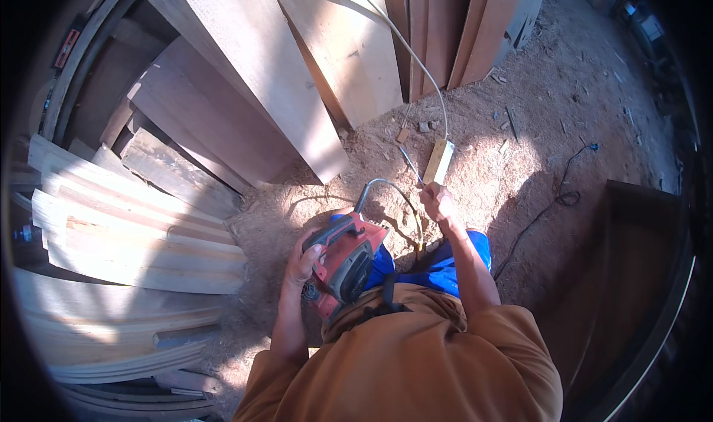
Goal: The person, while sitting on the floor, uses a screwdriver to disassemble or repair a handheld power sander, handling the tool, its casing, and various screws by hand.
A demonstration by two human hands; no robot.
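A red and black electric hand planer [347, 262] is in my left hand [301, 262], close in front of my body and tilted, with the fingers wrapped round its side. From its top end a grey cord [390, 182] loops forward and down between my knees. My right hand [438, 203] is further forward, closed at the near end of a pale wooden block [439, 162]. A white cable [427, 73] runs from the block's far end up over the boards. Beside that hand shows a thin bluish-white strip [410, 164]; I cannot tell whether the fingers touch it.
Wide planks [260, 66] lean ahead of me. Curved, sunlit boards [148, 244] are stacked at the left. Wood shavings cover the ground [475, 192]. A dark cord [568, 198] lies at the right, near a large dark wooden panel [631, 273].
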